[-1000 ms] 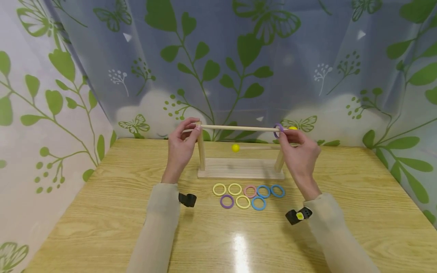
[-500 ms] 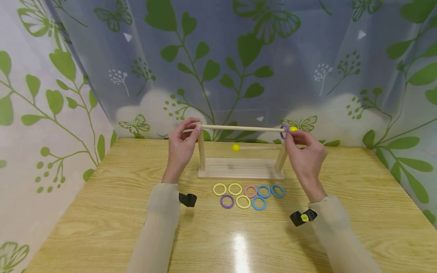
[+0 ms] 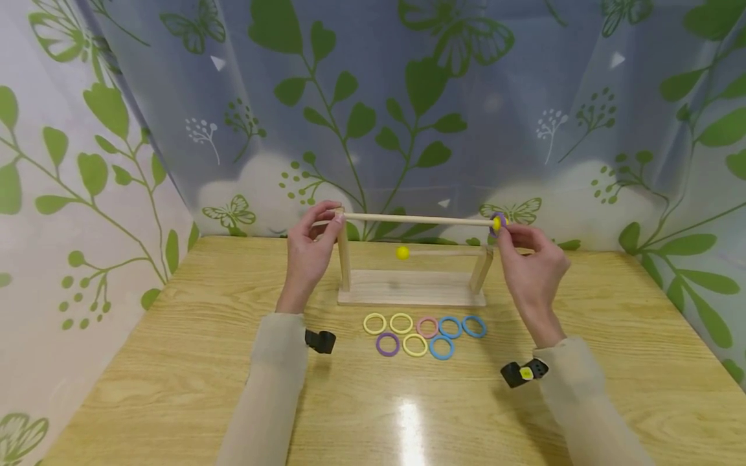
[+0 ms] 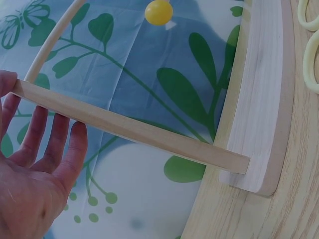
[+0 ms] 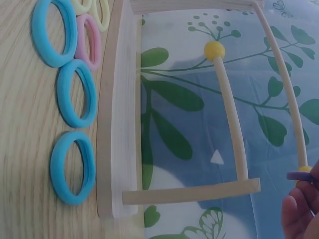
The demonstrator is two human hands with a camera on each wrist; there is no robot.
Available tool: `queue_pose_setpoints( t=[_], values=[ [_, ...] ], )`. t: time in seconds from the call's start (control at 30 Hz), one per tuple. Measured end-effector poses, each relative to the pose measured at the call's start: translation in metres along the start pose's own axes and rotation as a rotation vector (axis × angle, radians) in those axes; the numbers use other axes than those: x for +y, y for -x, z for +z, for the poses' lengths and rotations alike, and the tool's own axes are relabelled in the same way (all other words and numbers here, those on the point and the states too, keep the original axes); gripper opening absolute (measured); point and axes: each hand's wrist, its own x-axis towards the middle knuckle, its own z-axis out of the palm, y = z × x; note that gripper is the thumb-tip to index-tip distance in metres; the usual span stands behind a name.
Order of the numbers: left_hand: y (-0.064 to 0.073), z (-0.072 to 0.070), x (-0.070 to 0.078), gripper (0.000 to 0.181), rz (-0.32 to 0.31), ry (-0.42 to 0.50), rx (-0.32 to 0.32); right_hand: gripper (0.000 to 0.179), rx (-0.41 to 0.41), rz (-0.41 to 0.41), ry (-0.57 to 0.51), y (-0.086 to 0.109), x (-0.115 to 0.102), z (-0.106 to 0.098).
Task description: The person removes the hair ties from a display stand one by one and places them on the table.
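Observation:
My left hand grips the top of the left post of a wooden stand, thumb on one side and fingers on the other. From that post the upper rod runs right and ends in a yellow ball. A purple ring is around the rod's ball end, pinched between the thumb and fingers of my right hand. The shorter lower rod comes off the right post and carries another yellow ball at its free end.
In front of the stand several rings lie flat on the wooden table: yellow, pink, purple and blue. A leaf-patterned cloth hangs behind the table.
My right hand has moved right with the purple ring, along the upper rod to its yellow ball end. The left hand stays on the post, and the loose rings have not moved.

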Motion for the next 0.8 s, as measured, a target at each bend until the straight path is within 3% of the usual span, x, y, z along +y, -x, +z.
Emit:
queue_pose_setpoints(
  t=[0.27, 0.8],
  values=[
    [0.0, 0.0, 0.0, 0.026, 0.006, 0.008, 0.0, 0.016, 0.035, -0.012, 0.033, -0.004, 0.004, -0.005],
    [0.0, 0.0, 0.0, 0.026, 0.006, 0.012, 0.0, 0.016, -0.047, 0.024, 0.114, -0.001, 0.018, -0.024]
  ],
)
